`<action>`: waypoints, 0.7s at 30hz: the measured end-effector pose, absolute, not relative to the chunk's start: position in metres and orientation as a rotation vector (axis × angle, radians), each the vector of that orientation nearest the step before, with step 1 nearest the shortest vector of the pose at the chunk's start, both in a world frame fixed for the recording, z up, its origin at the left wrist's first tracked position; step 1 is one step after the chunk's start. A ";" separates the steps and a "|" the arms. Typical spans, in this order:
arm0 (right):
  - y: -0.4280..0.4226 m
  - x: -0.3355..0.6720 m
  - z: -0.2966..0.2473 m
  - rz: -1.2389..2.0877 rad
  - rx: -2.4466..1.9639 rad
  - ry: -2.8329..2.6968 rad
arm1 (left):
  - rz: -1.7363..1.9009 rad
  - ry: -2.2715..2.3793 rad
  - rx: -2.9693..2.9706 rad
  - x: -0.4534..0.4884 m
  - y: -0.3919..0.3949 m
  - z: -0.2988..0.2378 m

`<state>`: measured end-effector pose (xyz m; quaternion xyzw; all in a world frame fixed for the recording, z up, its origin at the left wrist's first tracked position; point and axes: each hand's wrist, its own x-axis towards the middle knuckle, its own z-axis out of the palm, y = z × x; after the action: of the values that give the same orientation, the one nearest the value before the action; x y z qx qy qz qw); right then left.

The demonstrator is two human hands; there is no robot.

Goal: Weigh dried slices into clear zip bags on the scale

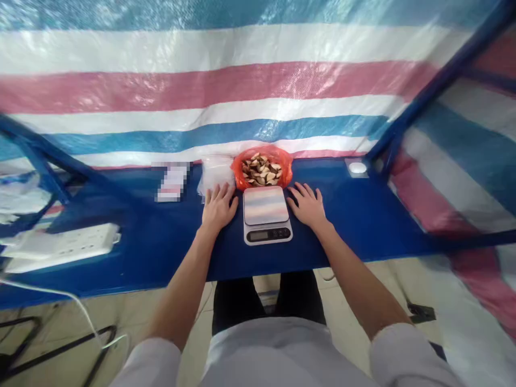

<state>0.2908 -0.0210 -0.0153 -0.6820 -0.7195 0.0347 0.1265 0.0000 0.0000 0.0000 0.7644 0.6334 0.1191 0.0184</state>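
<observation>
A small digital kitchen scale [266,214] sits on the blue table [363,215] in front of me, its platform bare. My left hand [218,205] lies flat on the table just left of the scale, fingers spread and holding nothing. My right hand [307,204] rests flat just right of the scale, fingers spread too. Behind the scale stands an orange plastic bag [263,167] filled with brown and pale dried slices. A stack of clear plastic bags [215,172] lies behind my left hand.
A white power strip [64,243] with a cable lies at the table's left end. A small blurred card or packet [171,183] lies left of the clear bags. A small round white object [357,167] sits at the back right. Striped tarp walls and blue frame bars enclose the table.
</observation>
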 end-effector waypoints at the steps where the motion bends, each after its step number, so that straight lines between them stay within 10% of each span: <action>1: -0.021 0.291 -0.015 0.102 -1.990 -2.098 | 0.378 1.968 2.373 0.000 0.001 -0.001; 21: -0.022 0.290 -0.008 0.156 -2.026 -2.107 | 0.427 1.949 2.367 0.000 0.004 -0.003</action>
<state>0.2899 -0.0220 -0.0081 -0.6882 -0.7157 0.0530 0.1068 -0.0002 0.0037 -0.0025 0.7645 0.6294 0.1378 0.0228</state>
